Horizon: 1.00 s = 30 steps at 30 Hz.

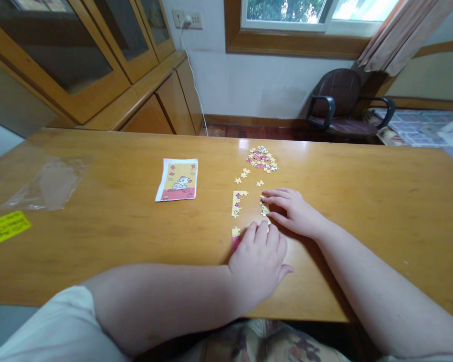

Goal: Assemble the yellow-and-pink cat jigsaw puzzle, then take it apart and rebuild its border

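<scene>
On the wooden table, a joined strip of yellow jigsaw pieces (236, 203) forms a corner shape. Below it, a pink and yellow jigsaw section (236, 240) shows partly from under my left hand (259, 256), which lies palm down with its thumb out to the side. What sits beneath that palm is hidden. My right hand (292, 211) rests to the right with fingers apart, their tips touching a short column of joined jigsaw pieces (264, 207). A few loose pieces (245, 173) and a single piece (260, 183) lie farther up.
A heap of jigsaw pieces (262, 158) lies near the table's far edge. To the left are a picture sheet with a white animal (181, 182), a clear plastic bag (56, 183) and a yellow label (5, 230). An armchair (342, 103) stands beyond the table.
</scene>
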Each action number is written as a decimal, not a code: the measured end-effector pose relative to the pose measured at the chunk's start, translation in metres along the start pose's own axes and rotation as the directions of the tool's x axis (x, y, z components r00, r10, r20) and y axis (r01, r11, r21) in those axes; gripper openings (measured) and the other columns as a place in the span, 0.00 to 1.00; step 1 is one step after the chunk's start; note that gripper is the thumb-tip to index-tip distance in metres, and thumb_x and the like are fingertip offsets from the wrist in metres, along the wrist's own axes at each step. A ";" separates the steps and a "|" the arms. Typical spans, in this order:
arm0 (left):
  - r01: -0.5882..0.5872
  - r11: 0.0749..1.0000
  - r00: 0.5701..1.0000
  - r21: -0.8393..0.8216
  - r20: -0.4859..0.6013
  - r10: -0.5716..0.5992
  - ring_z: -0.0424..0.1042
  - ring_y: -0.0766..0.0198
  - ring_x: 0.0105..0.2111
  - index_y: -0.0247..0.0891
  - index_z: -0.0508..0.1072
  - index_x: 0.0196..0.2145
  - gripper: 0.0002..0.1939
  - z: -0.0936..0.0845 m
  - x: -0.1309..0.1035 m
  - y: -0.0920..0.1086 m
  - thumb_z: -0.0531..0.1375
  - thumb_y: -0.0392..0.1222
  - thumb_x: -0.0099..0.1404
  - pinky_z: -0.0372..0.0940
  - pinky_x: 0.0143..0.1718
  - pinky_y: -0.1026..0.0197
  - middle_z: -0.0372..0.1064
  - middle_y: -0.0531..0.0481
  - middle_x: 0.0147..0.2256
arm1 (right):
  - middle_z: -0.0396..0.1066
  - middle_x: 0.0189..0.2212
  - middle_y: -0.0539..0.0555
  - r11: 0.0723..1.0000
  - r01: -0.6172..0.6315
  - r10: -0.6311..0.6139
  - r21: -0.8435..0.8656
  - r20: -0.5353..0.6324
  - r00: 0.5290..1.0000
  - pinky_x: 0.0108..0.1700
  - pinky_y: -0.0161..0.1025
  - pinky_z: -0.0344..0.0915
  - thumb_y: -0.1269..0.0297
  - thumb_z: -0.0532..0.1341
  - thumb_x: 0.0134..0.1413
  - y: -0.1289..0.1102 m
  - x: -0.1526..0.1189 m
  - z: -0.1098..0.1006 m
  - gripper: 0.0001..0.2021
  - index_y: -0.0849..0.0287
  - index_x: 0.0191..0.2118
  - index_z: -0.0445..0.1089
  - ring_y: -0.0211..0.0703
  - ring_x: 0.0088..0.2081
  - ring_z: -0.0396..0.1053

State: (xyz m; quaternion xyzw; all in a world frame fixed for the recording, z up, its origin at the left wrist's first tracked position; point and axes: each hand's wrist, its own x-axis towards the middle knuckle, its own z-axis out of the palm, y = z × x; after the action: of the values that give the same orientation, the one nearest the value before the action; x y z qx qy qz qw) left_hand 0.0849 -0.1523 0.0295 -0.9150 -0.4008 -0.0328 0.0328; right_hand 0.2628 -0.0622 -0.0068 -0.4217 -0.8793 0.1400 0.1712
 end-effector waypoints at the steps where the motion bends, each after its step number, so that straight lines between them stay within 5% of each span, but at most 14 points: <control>1: 0.019 1.000 1.000 -0.001 0.008 -0.019 0.64 0.51 0.47 0.33 0.68 0.48 0.25 -0.006 0.004 -0.007 0.53 0.58 0.65 0.58 0.50 0.50 0.67 0.39 0.46 | 0.68 0.54 0.58 1.000 -0.002 0.002 0.011 -0.012 1.000 0.56 0.54 0.58 0.63 0.57 0.58 0.000 0.001 0.000 0.17 0.55 0.52 0.69 0.51 0.55 0.63; 4: 0.163 0.986 0.980 -0.018 0.115 -0.160 0.68 0.53 0.39 0.34 0.70 0.42 0.14 -0.023 0.017 -0.044 0.50 0.46 0.69 0.61 0.41 0.52 0.69 0.42 0.37 | 0.71 0.51 0.57 0.999 -0.004 0.006 0.039 -0.041 0.999 0.55 0.52 0.59 0.66 0.54 0.60 0.002 0.003 -0.001 0.15 0.55 0.50 0.71 0.49 0.52 0.66; 8: 0.360 0.932 0.925 -0.024 0.137 -0.354 0.68 0.49 0.43 0.33 0.70 0.42 0.11 -0.022 0.023 -0.111 0.54 0.42 0.66 0.61 0.45 0.47 0.70 0.39 0.40 | 0.72 0.49 0.56 0.997 0.016 -0.011 0.073 -0.065 0.998 0.54 0.53 0.61 0.66 0.54 0.60 0.004 0.006 0.000 0.14 0.53 0.48 0.73 0.49 0.51 0.68; 9: 0.349 0.935 0.932 -0.066 0.130 -0.339 0.68 0.49 0.46 0.33 0.70 0.43 0.12 -0.017 0.022 -0.126 0.55 0.40 0.65 0.60 0.48 0.46 0.70 0.39 0.43 | 0.73 0.49 0.56 0.997 0.016 -0.011 0.080 -0.069 0.998 0.54 0.53 0.61 0.66 0.54 0.60 0.005 0.006 0.000 0.14 0.53 0.48 0.73 0.49 0.51 0.68; 12: 0.097 0.927 0.989 -0.362 0.144 -0.047 0.66 0.56 0.50 0.39 0.68 0.50 0.16 0.003 0.015 -0.156 0.53 0.40 0.66 0.60 0.53 0.52 0.68 0.45 0.50 | 0.74 0.47 0.56 0.996 0.005 0.004 0.093 -0.096 0.995 0.54 0.52 0.62 0.65 0.56 0.59 0.008 0.007 0.002 0.13 0.54 0.46 0.73 0.48 0.49 0.69; 20: 0.005 0.889 0.989 -0.459 0.137 0.065 0.51 0.52 0.63 0.43 0.62 0.59 0.32 0.022 0.015 -0.164 0.62 0.51 0.59 0.47 0.63 0.46 0.54 0.46 0.63 | 0.74 0.45 0.57 0.992 -0.029 0.045 0.121 -0.137 0.990 0.53 0.51 0.64 0.64 0.57 0.59 0.012 0.008 0.005 0.11 0.56 0.45 0.73 0.48 0.47 0.70; 30: -0.010 0.877 0.994 -0.480 0.094 0.063 0.63 0.55 0.53 0.43 0.69 0.51 0.24 0.019 0.015 -0.166 0.63 0.51 0.57 0.56 0.56 0.52 0.68 0.47 0.52 | 0.74 0.45 0.57 0.990 -0.039 0.058 0.132 -0.141 0.988 0.53 0.51 0.65 0.63 0.57 0.58 0.014 0.008 0.007 0.12 0.56 0.45 0.73 0.48 0.46 0.70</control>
State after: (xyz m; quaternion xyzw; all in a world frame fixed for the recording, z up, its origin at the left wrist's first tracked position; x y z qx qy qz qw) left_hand -0.0266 -0.0273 0.0170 -0.9026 -0.3640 -0.0814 -0.2150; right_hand 0.2648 -0.0480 -0.0169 -0.4399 -0.8433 0.1698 0.2578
